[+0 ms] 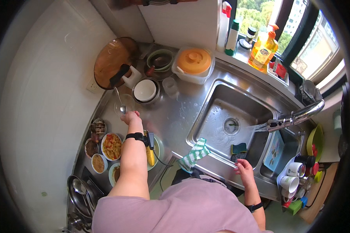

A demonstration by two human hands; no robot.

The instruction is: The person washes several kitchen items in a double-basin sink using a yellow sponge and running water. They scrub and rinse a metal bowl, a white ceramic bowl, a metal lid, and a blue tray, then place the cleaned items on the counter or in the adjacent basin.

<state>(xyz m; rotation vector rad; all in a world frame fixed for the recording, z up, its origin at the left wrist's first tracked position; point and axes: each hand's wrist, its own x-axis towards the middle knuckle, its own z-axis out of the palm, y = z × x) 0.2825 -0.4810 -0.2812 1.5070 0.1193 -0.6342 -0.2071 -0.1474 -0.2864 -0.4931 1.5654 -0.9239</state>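
My left hand (131,116) reaches over the steel counter to the near rim of a clear bowl (124,102), where a metal spoon (122,109) lies. The fingers are partly hidden, so whether they grip the rim cannot be told. My right hand (244,169) hovers by the front edge of the steel sink (215,122), its fingers loosely bent and apart, with nothing in them. Water sprays from the faucet (291,116) into the basin. Close to my right hand, a green and dark sponge (238,148) rests in the sink. A green-and-white striped cloth (194,155) hangs over the sink's front edge.
Nested bowls (145,90), a plastic cup (170,86) and an orange-lidded container (194,61) stand behind. Bowls of food (111,146) surround my left forearm. A glass pan lid (112,62) leans on the wall. Mugs (289,183) stand at right, a soap bottle (262,55) on the sill.
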